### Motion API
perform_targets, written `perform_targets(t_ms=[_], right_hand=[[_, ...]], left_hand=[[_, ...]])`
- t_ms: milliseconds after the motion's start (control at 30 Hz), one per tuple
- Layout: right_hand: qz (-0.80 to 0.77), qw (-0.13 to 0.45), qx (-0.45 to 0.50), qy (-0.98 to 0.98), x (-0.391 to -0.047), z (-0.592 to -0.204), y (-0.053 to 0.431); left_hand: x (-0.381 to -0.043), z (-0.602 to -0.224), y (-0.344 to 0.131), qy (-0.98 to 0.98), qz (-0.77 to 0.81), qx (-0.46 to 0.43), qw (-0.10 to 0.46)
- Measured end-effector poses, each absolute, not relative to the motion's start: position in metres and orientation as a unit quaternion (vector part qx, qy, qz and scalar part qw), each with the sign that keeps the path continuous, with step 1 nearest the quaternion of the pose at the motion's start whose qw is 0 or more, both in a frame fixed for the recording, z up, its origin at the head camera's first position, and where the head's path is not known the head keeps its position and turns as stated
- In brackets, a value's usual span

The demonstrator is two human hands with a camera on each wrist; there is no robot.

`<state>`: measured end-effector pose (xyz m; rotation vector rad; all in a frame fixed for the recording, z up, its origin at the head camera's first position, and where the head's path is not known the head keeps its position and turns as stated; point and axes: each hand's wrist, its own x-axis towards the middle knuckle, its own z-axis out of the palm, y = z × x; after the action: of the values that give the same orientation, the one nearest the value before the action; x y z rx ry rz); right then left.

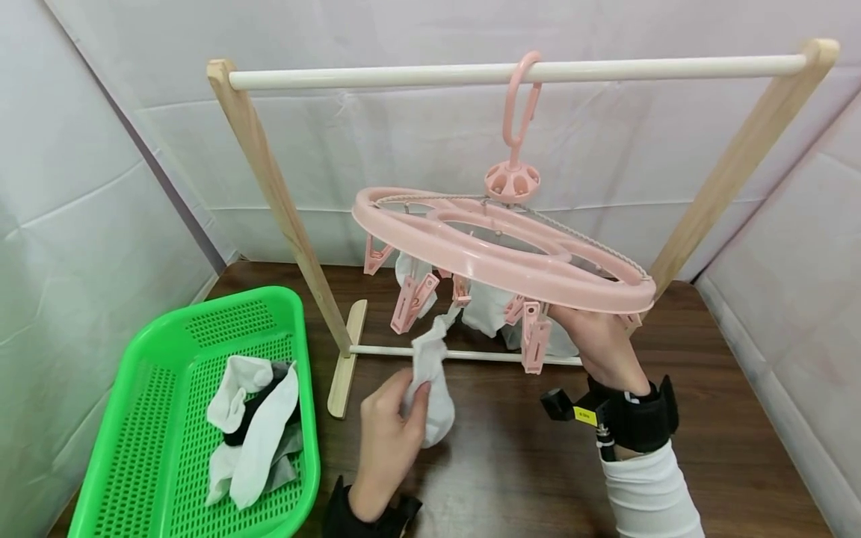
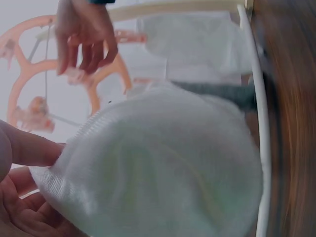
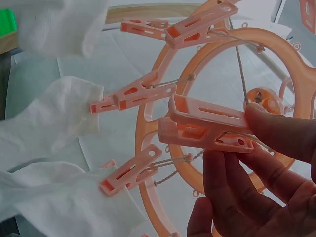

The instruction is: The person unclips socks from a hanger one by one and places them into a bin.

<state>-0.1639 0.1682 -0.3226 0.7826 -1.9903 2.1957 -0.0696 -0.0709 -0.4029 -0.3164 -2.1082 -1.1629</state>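
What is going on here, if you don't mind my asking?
Someone is hanging up socks. Their left hand pinches a white sock below the pink hanger, while their right hand holds a pink clip that has no sock in it yet. At least two other white socks are already clipped up. The hanger tilts as it hooks over a white rail, and more socks lie in the green basket.

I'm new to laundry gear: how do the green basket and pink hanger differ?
The basket is green; the hanger pink. The basket rests on the table; the hanger hangs from the white bar. The basket has mesh walls; the hanger has clips. Both hold socks.
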Motion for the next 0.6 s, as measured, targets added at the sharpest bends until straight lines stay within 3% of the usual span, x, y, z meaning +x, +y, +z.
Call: perform_targets(t_ms=[600], right_hand=[[0.726,0.062,0.242,-0.641,-0.172,-0.334,0.172]], left_hand=[[-0.042,-0.366,-0.164,-0.831,-0.339,-0.073,0.436]])
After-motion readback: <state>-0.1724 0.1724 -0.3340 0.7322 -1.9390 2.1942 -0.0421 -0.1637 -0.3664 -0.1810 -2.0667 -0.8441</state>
